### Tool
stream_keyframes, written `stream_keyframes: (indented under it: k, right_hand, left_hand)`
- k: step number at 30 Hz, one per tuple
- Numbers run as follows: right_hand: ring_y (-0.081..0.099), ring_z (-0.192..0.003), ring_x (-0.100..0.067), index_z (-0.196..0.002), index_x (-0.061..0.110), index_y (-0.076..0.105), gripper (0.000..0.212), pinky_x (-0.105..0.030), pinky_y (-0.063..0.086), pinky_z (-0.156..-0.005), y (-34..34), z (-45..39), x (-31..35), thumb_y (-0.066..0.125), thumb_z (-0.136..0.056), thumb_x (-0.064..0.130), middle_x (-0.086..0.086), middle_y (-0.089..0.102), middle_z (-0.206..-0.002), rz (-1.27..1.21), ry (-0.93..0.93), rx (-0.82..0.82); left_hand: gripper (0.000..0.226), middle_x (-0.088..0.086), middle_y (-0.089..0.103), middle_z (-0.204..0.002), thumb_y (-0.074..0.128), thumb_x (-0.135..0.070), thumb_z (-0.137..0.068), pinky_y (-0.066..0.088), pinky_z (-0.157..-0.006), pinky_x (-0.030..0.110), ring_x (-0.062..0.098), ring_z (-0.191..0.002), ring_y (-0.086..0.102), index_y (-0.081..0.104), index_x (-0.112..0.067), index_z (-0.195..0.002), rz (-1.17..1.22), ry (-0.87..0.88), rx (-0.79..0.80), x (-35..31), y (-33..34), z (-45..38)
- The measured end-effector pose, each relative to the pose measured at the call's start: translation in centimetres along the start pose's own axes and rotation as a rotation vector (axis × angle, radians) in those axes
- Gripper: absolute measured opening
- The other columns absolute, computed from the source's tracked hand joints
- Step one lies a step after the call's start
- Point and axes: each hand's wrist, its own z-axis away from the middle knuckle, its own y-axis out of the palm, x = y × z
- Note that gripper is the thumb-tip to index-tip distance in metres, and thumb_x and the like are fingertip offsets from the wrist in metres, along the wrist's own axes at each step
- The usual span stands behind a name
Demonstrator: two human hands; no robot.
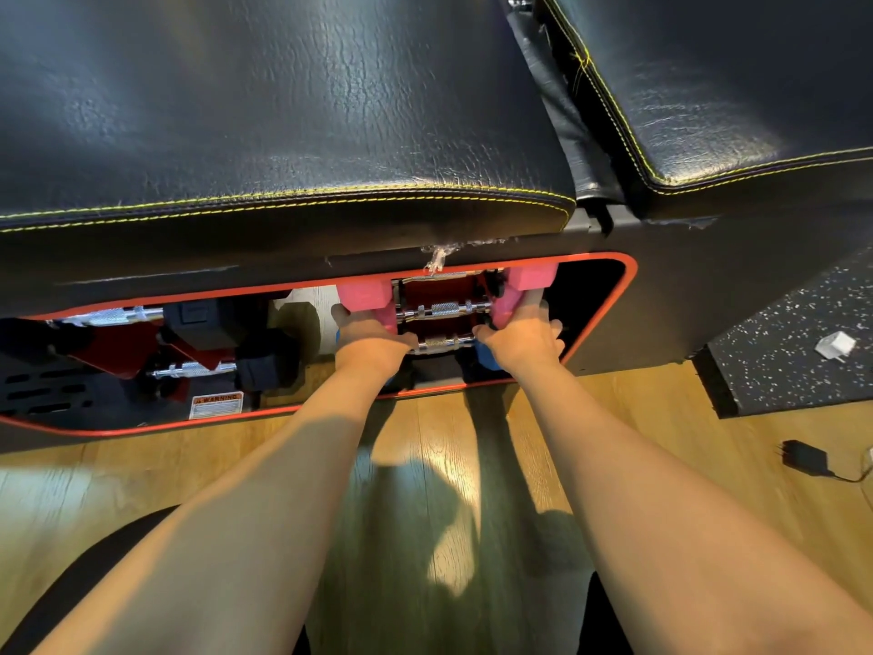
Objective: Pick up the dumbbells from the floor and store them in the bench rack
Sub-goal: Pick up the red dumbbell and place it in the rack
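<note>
Two pink dumbbells are inside the bench's side opening, which has a red rim [609,319]. My left hand [366,335] is closed around the left pink dumbbell [363,295], whose upper head stands just under the bench top. My right hand [524,335] grips the right pink dumbbell [526,278], tilted with its head near the top of the opening. Between them lie chrome dumbbell handles [441,309] on a red rack. Blue dumbbell ends [486,354] show below my right hand.
Black padded bench cushions [283,111] with yellow stitching fill the upper view. Black weights [264,361] and chrome bars sit in the left part of the rack. A wooden floor lies below; a speckled mat [779,352], white plug [834,345] and black charger [805,458] are at right.
</note>
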Motion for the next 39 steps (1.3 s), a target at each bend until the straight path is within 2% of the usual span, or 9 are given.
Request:
stream_keyframes:
  k: [5,9,17,21,24,27,33,37,39]
  right_hand:
    - [0.036,-0.129,-0.039,-0.142,0.019,0.023,0.084,-0.048,0.033,-0.099,-0.2,0.3,0.2,0.070,-0.080,0.050,-0.011,0.046,-0.137,-0.008,0.003,0.006]
    - [0.036,-0.130,-0.039,-0.140,0.019,0.026,0.081,-0.049,0.032,-0.100,-0.4,0.5,0.2,0.071,-0.080,0.048,-0.010,0.046,-0.136,-0.014,-0.004,-0.009]
    - [0.036,-0.129,-0.038,-0.139,0.019,0.028,0.081,-0.049,0.032,-0.099,-0.3,0.6,0.4,0.070,-0.079,0.052,-0.009,0.046,-0.136,0.003,0.000,0.009]
    - [0.035,-0.130,-0.039,-0.144,0.015,0.024,0.090,-0.049,0.032,-0.101,-0.3,0.7,0.6,0.068,-0.079,0.059,-0.013,0.043,-0.139,0.013,0.018,0.025]
    - [0.032,-0.132,-0.039,-0.146,0.010,0.022,0.103,-0.050,0.030,-0.103,-0.6,1.2,1.0,0.065,-0.074,0.069,-0.015,0.036,-0.145,-0.004,0.036,0.017]
    - [0.032,-0.132,-0.038,-0.150,0.010,0.019,0.116,-0.050,0.029,-0.104,-1.1,1.7,1.5,0.069,-0.067,0.073,-0.015,0.037,-0.146,-0.174,0.069,-0.091]
    - [0.044,-0.122,-0.041,-0.147,0.026,0.021,0.110,-0.050,0.042,-0.100,-2.2,2.7,2.2,0.085,-0.062,0.055,-0.018,0.047,-0.131,-0.612,0.021,-0.268]
    - [0.058,-0.106,-0.033,-0.128,0.009,0.045,0.091,-0.036,0.049,-0.082,-2.5,2.8,2.7,0.074,-0.064,0.067,-0.012,0.056,-0.111,-0.572,-0.001,-0.265]
    - [0.053,-0.110,-0.032,-0.130,0.009,0.041,0.085,-0.033,0.042,-0.080,-2.8,2.9,2.8,0.077,-0.071,0.058,-0.014,0.053,-0.116,-0.563,-0.003,-0.269]
  left_hand:
    - [0.059,0.009,0.062,-0.118,0.072,-0.059,-0.053,0.061,-0.076,0.037,0.025,-0.075,0.070,0.062,-0.013,-0.089,0.005,0.003,0.011,-0.2,-0.4,0.4]
    - [0.046,0.011,0.066,-0.100,0.074,-0.050,-0.075,0.059,-0.082,0.040,0.027,-0.087,0.069,0.061,-0.009,-0.094,0.009,0.018,0.028,-0.2,-0.5,0.8]
    - [0.052,0.010,0.064,-0.108,0.073,-0.056,-0.071,0.060,-0.079,0.039,0.025,-0.083,0.068,0.062,-0.010,-0.093,-0.016,0.036,0.002,-0.3,-1.2,1.8]
    - [0.065,0.012,0.055,-0.129,0.072,-0.062,-0.067,0.058,-0.077,0.038,0.026,-0.086,0.065,0.062,-0.011,-0.104,-0.021,0.049,-0.030,-0.2,-1.5,2.4]
    - [0.076,0.012,0.059,-0.117,0.067,-0.072,-0.069,0.055,-0.088,0.042,0.030,-0.102,0.061,0.060,-0.009,-0.112,0.070,0.055,-0.025,-0.4,-2.0,3.4]
    - [0.109,0.006,0.063,-0.106,0.060,-0.092,-0.038,0.055,-0.081,0.038,0.029,-0.101,0.064,0.056,-0.018,-0.119,0.257,0.019,-0.169,0.0,-2.2,3.2]
    - [0.061,0.002,0.046,-0.074,0.075,-0.055,-0.077,0.050,-0.086,0.037,0.024,-0.089,0.054,0.031,-0.013,-0.077,0.325,0.156,-0.241,-1.0,-3.7,8.8]
    - [0.058,-0.003,0.041,-0.066,0.069,-0.061,-0.079,0.043,-0.069,0.030,0.020,-0.076,0.054,0.039,-0.012,-0.079,0.293,0.204,-0.242,-1.8,-4.1,8.4]
    - [0.054,-0.002,0.045,-0.063,0.067,-0.061,-0.081,0.041,-0.065,0.029,0.021,-0.071,0.056,0.047,-0.011,-0.079,0.273,0.220,-0.250,-1.9,-4.2,8.1]
